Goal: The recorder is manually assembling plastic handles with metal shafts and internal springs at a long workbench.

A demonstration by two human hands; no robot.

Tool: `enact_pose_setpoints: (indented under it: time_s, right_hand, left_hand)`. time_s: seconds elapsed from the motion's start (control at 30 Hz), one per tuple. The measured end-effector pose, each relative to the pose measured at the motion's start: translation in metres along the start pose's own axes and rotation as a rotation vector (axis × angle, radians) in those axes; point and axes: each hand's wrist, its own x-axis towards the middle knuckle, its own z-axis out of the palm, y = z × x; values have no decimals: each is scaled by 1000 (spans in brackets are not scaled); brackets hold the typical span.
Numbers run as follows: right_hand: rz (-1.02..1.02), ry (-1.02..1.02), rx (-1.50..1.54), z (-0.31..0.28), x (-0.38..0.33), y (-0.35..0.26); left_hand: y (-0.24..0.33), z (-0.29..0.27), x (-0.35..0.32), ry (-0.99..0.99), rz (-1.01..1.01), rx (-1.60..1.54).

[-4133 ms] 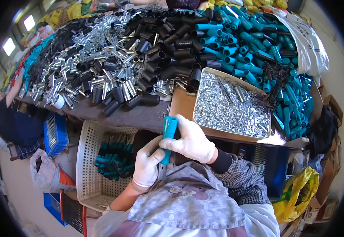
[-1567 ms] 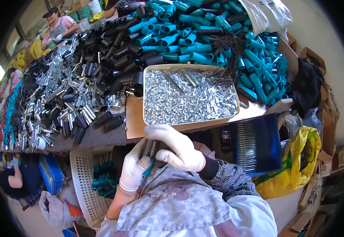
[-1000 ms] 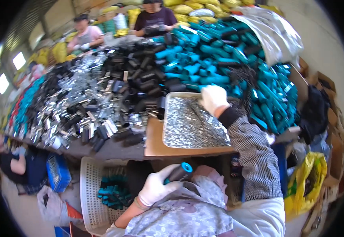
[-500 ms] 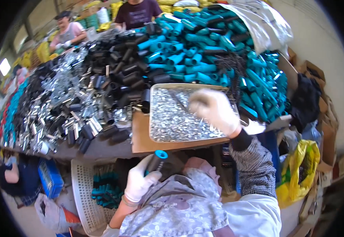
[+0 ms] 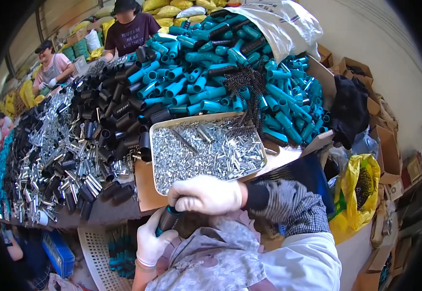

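Observation:
In my gloved left hand (image 5: 152, 241) is a black-and-teal tubular handle (image 5: 168, 221), held upright with a slight tilt, fingers wrapped round it. My gloved right hand (image 5: 209, 195) is at the handle's upper end, its fingers curled over the rim. Anything pinched in those fingers is hidden. Just beyond, a cream-rimmed tray (image 5: 155, 167) holds a mass of small silvery metal pieces (image 5: 220, 154). A dark thin rod (image 5: 186, 141) and a short metal cylinder (image 5: 204, 134) lie on top of them.
Teal handles (image 5: 203, 92) are heaped behind the tray, with dark springs (image 5: 247, 89) and a white sack (image 5: 288, 26). Black sleeves (image 5: 116, 106) and metal parts (image 5: 65, 140) cover the left. A white basket (image 5: 92, 245) stands below; a yellow bag (image 5: 359, 194) right. Co-workers (image 5: 131, 34) stand across.
My right hand has left the tray and come down to the top of the handle, where its fingers are now closed. The left hand still grips the handle. The whole view has shifted.

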Motion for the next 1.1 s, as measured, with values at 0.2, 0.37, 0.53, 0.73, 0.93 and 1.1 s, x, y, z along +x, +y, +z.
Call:
enact_pose_setpoints:
  time_s: [0.2,0.37,0.53,0.73,0.93,1.1]
  right_hand:
    - [107,625,-1189,-185,86,79]
    - [622,680,-1556,-253,108,144]
    - [493,749,-1421,-248,102,139]
    - [-74,812,268,-166,66,41]
    - [77,847,1006,-8,-16,10]
    - [86,824,1346,30,-30,17]
  left_hand:
    - [-9,0,-2,13,-105,-276]
    - [-20,4,-4,8,-112,-264]
    - [-19,-1,-13,11,-93,-267]
    - [-19,-10,-19,22,-151,-353]
    - [-3,-4,-12,-32,-53,-117]
    - [3,-4,-20,-83,-22,-59]
